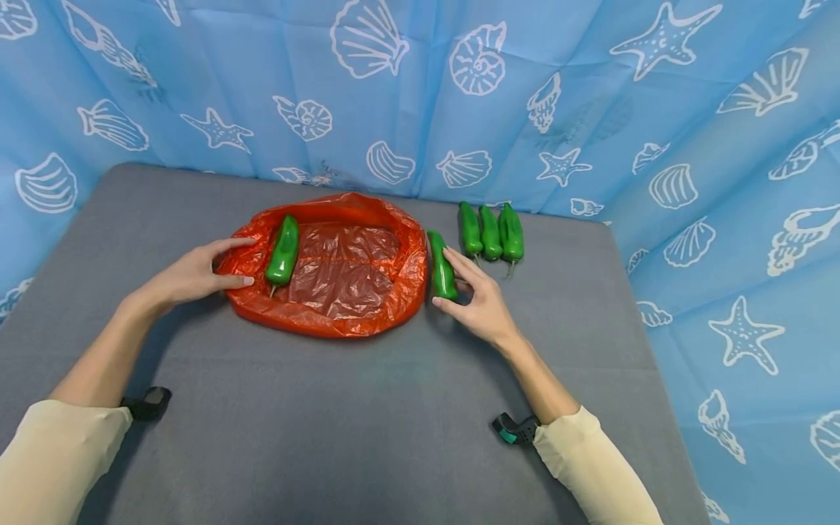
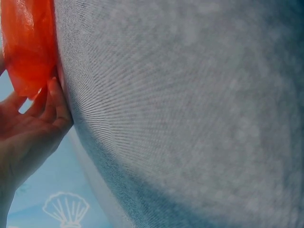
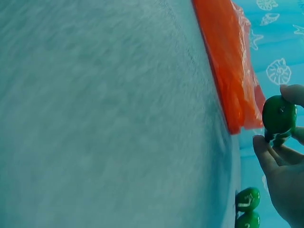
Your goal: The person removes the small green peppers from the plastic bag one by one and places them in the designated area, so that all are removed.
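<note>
A red plastic bag (image 1: 328, 325) lies with its mouth spread wide and its rim rolled outward. At its left end, my left hand (image 1: 190, 273) holds the rim, thumb and fingers set apart along it; the left wrist view shows the fingers against the bag's side (image 2: 29, 52). One green pepper (image 1: 284, 251) rests inside the bag on the left, stem toward me. Just outside the right rim, my right hand (image 1: 482, 302) grips another green pepper (image 1: 442, 266) between thumb and fingers. In the right wrist view, this pepper (image 3: 279, 114) is held up beside the bag.
Three more green peppers (image 1: 491, 232) lie side by side toward the back right of the grey table (image 1: 367, 430). A blue curtain (image 1: 420, 95) with white shell and starfish prints hangs behind the table and along its right side.
</note>
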Available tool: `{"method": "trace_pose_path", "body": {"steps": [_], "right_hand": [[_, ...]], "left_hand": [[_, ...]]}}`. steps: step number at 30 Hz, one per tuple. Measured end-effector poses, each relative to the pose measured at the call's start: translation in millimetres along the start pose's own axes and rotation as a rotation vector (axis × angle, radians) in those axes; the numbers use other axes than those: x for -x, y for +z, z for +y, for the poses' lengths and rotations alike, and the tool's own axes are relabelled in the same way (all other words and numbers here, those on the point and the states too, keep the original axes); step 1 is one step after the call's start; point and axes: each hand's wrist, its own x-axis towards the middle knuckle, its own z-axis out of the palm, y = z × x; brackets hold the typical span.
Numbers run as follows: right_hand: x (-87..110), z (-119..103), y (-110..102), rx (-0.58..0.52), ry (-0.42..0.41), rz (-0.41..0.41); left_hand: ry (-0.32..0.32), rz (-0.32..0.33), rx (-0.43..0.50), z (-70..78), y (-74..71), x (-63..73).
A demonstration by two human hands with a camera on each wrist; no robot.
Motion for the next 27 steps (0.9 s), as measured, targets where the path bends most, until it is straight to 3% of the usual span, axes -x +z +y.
{"method": "trace_pose_path", "body": {"steps": [7,15,23,27], "right_hand": [[11.0,4.1,-13.2,0.029,0.066,0.011],[22.8,5.8,-25.6,0.045,0.068,0.04],[32.8,-22.7,-33.9,0.052,0.119,0.06],[38.5,-18.6,-37.1,0.077,0.133,0.066]], "left_hand": [[-0.005,-0.004,0.002,0.6,0.4,1.3],[0.003,-0.004,-0.001,0.7,0.8,3.2],[0.007,-0.002,-0.006,2.2,0.6,2.4],[0.012,-0.001,-0.003,2.4,0.4,2.3]]}}
